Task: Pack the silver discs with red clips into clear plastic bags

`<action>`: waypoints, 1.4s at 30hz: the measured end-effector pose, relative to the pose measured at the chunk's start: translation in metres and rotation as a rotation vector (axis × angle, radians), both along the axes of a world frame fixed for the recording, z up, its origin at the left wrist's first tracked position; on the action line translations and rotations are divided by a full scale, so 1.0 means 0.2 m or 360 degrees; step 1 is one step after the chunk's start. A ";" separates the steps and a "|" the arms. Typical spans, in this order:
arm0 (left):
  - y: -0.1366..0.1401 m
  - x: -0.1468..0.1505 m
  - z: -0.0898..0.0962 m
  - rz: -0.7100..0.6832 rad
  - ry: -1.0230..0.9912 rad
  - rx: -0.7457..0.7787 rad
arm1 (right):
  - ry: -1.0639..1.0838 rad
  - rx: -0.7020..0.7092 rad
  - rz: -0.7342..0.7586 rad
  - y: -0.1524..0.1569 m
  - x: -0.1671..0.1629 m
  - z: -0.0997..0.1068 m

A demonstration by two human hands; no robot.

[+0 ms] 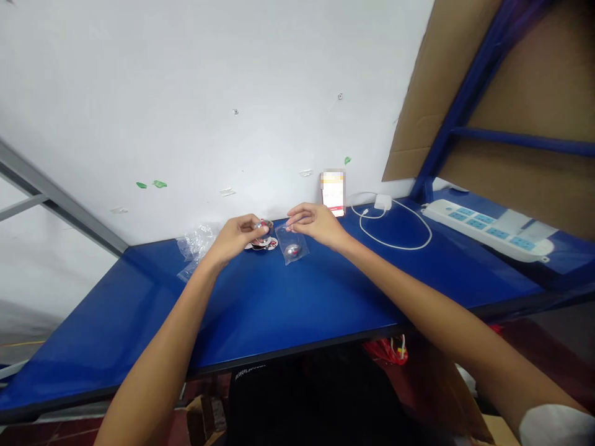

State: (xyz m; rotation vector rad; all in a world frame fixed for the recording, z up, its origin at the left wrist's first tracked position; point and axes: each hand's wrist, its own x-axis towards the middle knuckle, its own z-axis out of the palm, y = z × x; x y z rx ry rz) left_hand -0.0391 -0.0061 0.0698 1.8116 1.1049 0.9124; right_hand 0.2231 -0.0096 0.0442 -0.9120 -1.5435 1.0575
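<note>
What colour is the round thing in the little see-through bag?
The round thing is shiny silver with some red; see the head view.

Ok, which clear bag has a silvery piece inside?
The bag at the right hand, with the silvery piece showing through; the crumpled bags on the left show none.

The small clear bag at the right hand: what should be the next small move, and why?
Probably bring the shiny piece in the left hand over to the top of the clear bag: the right hand holds it near that end, the hands are close together, and another shiny piece shows inside. Whether the bag is open there, I cannot tell.
</note>
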 end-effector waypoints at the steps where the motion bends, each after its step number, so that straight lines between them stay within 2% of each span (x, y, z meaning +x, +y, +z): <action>1: -0.01 0.01 0.01 0.0045 -0.0136 0.0101 | 0.0009 -0.0016 -0.0006 0.00 0.00 0.00; 3: -0.03 0.03 0.02 0.0054 -0.0323 0.0218 | 0.0058 -0.0065 -0.0009 0.00 -0.01 0.00; 6: -0.07 0.08 0.03 -0.0028 -0.0353 0.0246 | 0.0206 -0.0162 0.0071 0.00 -0.01 -0.01; 8: -0.10 0.11 0.02 -0.0031 -0.0246 0.0323 | 0.0278 -0.0218 0.0109 0.00 -0.02 -0.02; 16: -0.11 0.15 -0.03 0.0019 0.0261 0.1031 | 0.0344 -0.0198 0.0063 -0.01 -0.02 -0.01; 19: -0.10 0.14 -0.05 0.0079 0.0395 0.1167 | 0.0347 -0.0208 0.0049 -0.02 -0.01 -0.01; 22: -0.09 0.13 -0.06 0.0080 0.0496 0.1178 | 0.0340 -0.0191 0.0051 -0.02 -0.01 -0.01; 25: -0.09 0.13 -0.06 0.0046 0.0559 0.1080 | 0.0315 -0.0152 0.0036 -0.02 -0.02 -0.01; 32: -0.08 0.12 -0.05 -0.0145 0.0554 0.0828 | 0.0239 -0.0048 0.0040 -0.03 -0.03 0.00; 35: -0.08 0.12 -0.06 -0.0203 0.0573 0.0804 | 0.0209 -0.0026 0.0081 -0.04 -0.04 -0.01; 42: -0.10 0.15 -0.09 -0.0111 0.0666 0.0842 | 0.0175 0.0009 0.0077 -0.05 -0.06 -0.01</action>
